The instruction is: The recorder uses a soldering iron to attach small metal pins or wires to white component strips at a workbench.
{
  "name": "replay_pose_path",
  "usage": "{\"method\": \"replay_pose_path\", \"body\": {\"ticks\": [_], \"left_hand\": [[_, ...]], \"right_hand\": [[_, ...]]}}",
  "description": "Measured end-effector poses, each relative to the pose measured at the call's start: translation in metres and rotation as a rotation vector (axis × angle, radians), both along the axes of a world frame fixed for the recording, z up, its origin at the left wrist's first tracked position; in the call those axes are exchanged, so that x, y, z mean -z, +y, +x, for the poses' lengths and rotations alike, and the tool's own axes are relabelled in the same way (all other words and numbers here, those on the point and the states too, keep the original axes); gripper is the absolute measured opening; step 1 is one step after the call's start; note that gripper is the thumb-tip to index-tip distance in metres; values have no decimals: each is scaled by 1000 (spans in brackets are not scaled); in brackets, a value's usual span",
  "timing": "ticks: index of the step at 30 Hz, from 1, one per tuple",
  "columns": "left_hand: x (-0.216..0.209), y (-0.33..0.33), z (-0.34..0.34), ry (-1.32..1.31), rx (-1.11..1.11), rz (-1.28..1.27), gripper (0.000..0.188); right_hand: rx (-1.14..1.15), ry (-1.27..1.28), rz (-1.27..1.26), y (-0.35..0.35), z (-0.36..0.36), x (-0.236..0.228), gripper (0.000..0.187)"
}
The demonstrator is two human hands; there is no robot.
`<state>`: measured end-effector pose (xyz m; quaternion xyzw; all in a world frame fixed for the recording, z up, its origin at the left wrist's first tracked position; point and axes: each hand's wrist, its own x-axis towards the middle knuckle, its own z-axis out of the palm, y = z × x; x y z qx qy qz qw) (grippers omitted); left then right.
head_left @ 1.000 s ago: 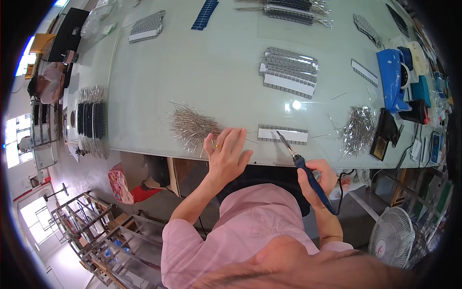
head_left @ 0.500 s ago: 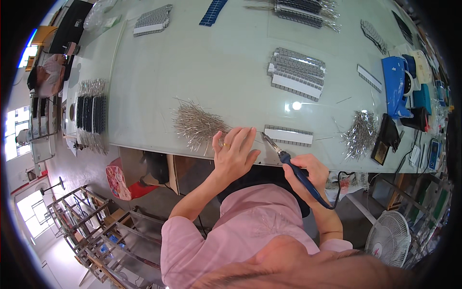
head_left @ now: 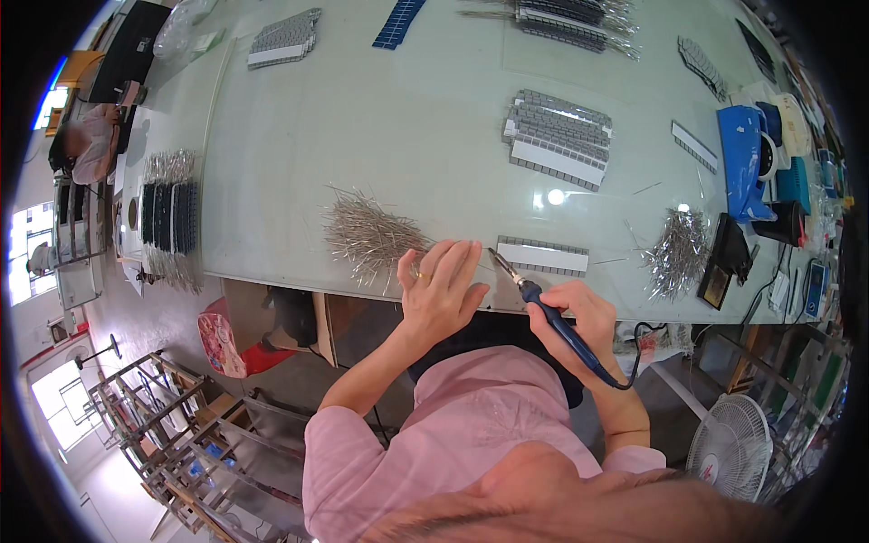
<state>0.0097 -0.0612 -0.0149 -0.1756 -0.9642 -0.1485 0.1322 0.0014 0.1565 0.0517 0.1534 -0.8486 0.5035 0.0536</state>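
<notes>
My right hand [head_left: 579, 317] is closed round the blue handle of a soldering iron [head_left: 550, 312], its metal tip pointing up and left. That tip is just off the left end of a white strip with grey segmented edges [head_left: 543, 255] lying near the table's front edge. My left hand [head_left: 444, 288] rests palm down left of the tip, fingers stretched forward and the thumb apart. What lies under its fingertips is hidden. Beside its fingers spreads a loose pile of thin silvery wire pieces [head_left: 371, 237].
A stack of similar grey-and-white strips [head_left: 559, 136] lies ahead. To the right are another wire heap [head_left: 677, 255], a dark tray-like object [head_left: 721, 262] and a blue device [head_left: 747, 163]. Bundled dark strips with wires [head_left: 170, 217] sit far left. The iron's cable hangs off the front edge.
The soldering iron and my right hand have shifted slightly left, bringing the tip nearer my left fingertips. My left hand stays almost in place.
</notes>
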Motion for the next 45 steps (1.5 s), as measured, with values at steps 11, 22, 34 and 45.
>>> {"method": "replay_pose_path", "body": {"ticks": [11, 22, 34, 45], "left_hand": [[2, -11, 13, 62, 60, 12, 45], [-10, 52, 5, -106, 120, 87, 76], [-4, 70, 6, -191, 207, 11, 85], [1, 69, 4, -149, 230, -39, 85]], "right_hand": [[93, -188, -159, 17, 10, 24, 19], [360, -150, -433, 60, 31, 36, 21], [472, -149, -469, 82, 46, 44, 17], [506, -148, -479, 88, 44, 46, 18]]}}
